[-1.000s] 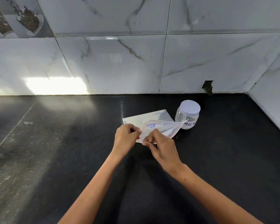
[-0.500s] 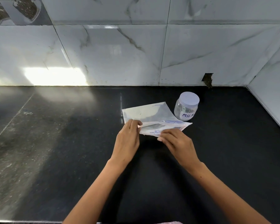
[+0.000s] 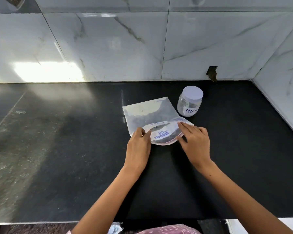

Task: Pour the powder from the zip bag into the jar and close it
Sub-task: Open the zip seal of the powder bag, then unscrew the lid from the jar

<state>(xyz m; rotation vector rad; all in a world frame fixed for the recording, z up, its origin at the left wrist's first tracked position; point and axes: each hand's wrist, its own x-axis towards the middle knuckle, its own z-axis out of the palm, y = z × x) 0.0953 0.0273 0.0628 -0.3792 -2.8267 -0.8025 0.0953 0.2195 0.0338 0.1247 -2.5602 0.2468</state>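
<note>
White marble-veined tiled wall (image 3: 118, 44) along the far side and the right corner, glossy, bright glare patch low on the left. Black polished stone countertop (image 3: 61, 149) fills the middle; near edge visible at bottom. Clear plastic zip bag with blue print (image 3: 147, 114) lies flat on the counter, centre-right, its mouth at the near end gaping in an oval, pink-red seal strip along the near lip; contents hard to make out through the plastic. Left hand (image 3: 139, 146) at the bag's near-left corner, fingers curled and pinching the mouth edge. Right hand (image 3: 194, 141) at the near-right side of the mouth, fingers fairly straight on the upper lip, thumb below; whether it pinches or only presses, cannot tell. Small clear round jar with white lid (image 3: 189, 102) stands upright just beyond the bag's right side, lid on, handwritten "MILK" label facing near, apart from both hands.
</note>
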